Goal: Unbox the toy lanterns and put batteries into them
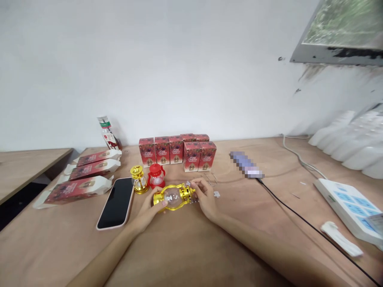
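Note:
A gold lantern [172, 197] with a clear globe lies on its side above the table, its top pointing right. My left hand [151, 205] is wrapped round its gold base, thumb on the globe. At the lantern's top end, my right hand [204, 196] has its fingers pinched together; whether they grip the lantern's top or a small clear piece there, I cannot make out. Just behind my left hand stand a smaller-looking gold lantern [139, 180] and a red lantern [156, 176], both upright.
Red printed boxes [162, 150] stand in a group by the wall. Flattened open cartons [79, 189] and a black-screened phone [116, 204] lie at left. On the right are a cabled, pixelated phone [245, 164], a power strip [348, 207] and a white strip [341, 239].

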### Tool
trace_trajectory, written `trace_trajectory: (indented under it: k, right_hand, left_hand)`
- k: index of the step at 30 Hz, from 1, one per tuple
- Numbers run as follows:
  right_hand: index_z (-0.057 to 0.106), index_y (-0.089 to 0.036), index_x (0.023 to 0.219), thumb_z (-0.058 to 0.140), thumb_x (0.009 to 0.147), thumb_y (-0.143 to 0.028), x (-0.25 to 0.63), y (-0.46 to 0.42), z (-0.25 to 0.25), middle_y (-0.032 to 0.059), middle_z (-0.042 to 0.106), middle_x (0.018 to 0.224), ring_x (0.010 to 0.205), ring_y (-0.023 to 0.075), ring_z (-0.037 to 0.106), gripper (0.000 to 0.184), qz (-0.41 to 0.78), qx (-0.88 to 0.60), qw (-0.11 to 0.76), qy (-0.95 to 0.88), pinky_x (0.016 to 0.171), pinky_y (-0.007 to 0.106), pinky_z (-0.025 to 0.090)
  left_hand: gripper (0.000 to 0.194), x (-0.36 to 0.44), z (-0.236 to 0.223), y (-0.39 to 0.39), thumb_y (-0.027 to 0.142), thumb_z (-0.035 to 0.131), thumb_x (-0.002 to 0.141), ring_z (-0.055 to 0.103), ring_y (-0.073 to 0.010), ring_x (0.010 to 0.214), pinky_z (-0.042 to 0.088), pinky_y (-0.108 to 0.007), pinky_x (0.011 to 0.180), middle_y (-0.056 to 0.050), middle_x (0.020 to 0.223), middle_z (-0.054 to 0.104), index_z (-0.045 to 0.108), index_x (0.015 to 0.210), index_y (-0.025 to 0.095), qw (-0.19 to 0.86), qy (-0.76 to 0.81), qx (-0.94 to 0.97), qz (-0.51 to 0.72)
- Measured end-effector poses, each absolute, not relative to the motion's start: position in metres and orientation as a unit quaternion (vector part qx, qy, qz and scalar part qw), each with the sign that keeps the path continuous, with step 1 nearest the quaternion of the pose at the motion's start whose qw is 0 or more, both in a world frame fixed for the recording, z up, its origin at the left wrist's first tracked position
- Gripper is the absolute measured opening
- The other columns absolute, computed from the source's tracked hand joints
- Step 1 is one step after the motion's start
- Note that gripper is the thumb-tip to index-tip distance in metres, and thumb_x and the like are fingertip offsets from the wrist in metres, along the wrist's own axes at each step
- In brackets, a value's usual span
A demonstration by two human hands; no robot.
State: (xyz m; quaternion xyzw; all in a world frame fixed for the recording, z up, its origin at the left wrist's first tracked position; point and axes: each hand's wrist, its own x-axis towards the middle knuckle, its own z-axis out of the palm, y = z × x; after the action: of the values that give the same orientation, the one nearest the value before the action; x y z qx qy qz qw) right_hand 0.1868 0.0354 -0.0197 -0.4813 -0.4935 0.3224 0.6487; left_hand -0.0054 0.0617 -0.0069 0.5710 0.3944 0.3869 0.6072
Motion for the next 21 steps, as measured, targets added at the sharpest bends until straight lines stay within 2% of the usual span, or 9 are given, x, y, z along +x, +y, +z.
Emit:
trace_trajectory:
  k: [7, 13, 17, 21]
  right_hand:
    - [0.053, -0.022, 0.075, 0.05, 0.084, -0.051, 0.192, 0.031, -0.014, -0.0043, 0.052, 0.057, 0.047, 0.0113, 0.047, 0.031, 0.248, -0.489, 0.658, -0.516, 0.047, 0.024, 0.04]
    - [0.054, -0.022, 0.083, 0.048, 0.088, -0.045, 0.263, 0.034, -0.013, -0.0009, 0.057, 0.064, 0.059, 0.0151, 0.056, 0.024, 0.122, -0.549, 0.651, -0.509, 0.058, 0.029, 0.047]
    - [0.059, -0.022, 0.079, 0.055, 0.082, -0.047, 0.314, 0.031, -0.021, 0.0056, 0.065, 0.078, 0.073, 0.0214, 0.062, 0.026, 0.052, -0.571, 0.59, -0.568, 0.067, 0.036, 0.05]
    - [0.063, -0.023, 0.076, 0.054, 0.083, -0.044, 0.336, 0.028, -0.032, 0.0063, 0.068, 0.081, 0.077, 0.023, 0.064, 0.024, 0.021, -0.568, 0.496, -0.656, 0.07, 0.037, 0.052]
  left_hand:
    - [0.05, 0.001, 0.002, 0.059, 0.043, 0.079, 0.052, 0.057, -0.0165, 0.078, 0.049, -0.025, 0.058, -0.002, 0.089, 0.058, 0.055, 0.089, 0.018, 0.632, 0.41, 0.494, 0.433]
    - [0.048, 0.004, 0.004, 0.058, 0.042, 0.079, 0.05, 0.058, -0.0152, 0.078, 0.048, -0.023, 0.055, 0.0, 0.09, 0.057, 0.052, 0.085, 0.02, 0.64, 0.409, 0.459, 0.46]
    - [0.049, 0.005, 0.002, 0.06, 0.041, 0.081, 0.048, 0.057, -0.0137, 0.076, 0.047, -0.021, 0.053, 0.0, 0.087, 0.057, 0.053, 0.083, 0.019, 0.647, 0.408, 0.447, 0.464]
    - [0.049, 0.005, 0.002, 0.06, 0.041, 0.081, 0.048, 0.055, -0.0127, 0.073, 0.047, -0.02, 0.052, 0.001, 0.086, 0.057, 0.053, 0.082, 0.019, 0.65, 0.404, 0.449, 0.462]
